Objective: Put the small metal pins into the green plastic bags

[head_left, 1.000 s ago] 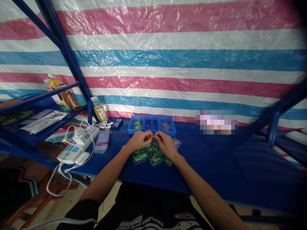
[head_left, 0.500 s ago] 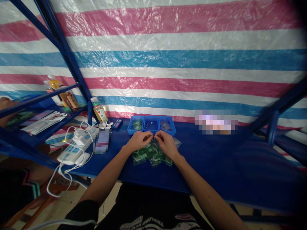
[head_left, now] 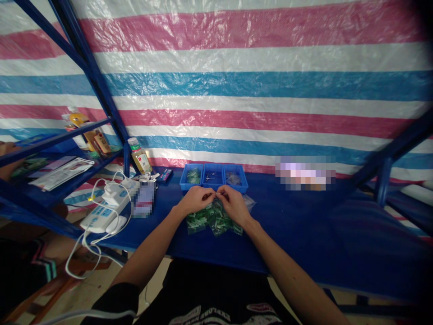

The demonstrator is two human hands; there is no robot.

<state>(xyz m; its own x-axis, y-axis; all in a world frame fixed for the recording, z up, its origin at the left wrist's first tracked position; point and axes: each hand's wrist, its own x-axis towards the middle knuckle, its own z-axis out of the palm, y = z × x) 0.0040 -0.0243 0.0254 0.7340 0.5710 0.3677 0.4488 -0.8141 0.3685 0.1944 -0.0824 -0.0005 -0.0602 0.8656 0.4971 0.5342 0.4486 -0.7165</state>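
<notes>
My left hand (head_left: 198,199) and my right hand (head_left: 233,204) meet fingertip to fingertip over the blue table. Both are pinched on something small and thin between them, too small to name. Green-filled clear packets (head_left: 218,221) lie under and in front of my hands. Just behind are three joined blue trays: the left tray (head_left: 183,184) holds clear greenish bags, the middle tray (head_left: 213,185) a few thin metal-looking pieces, the right tray (head_left: 245,184) clear bags. A clear bag (head_left: 249,202) lies beside my right hand.
On the left are a power strip (head_left: 98,219) with white cables, a blurred phone-like object (head_left: 144,201), a bottle (head_left: 140,155) and a small box (head_left: 165,175). A blurred object (head_left: 304,174) is at the back right. Another person's hand (head_left: 10,151) shows at far left.
My hands stay nearly in place, their fingertips shifted slightly, and a thin piece now shows between them. At far left the other person's hand has moved a little.
</notes>
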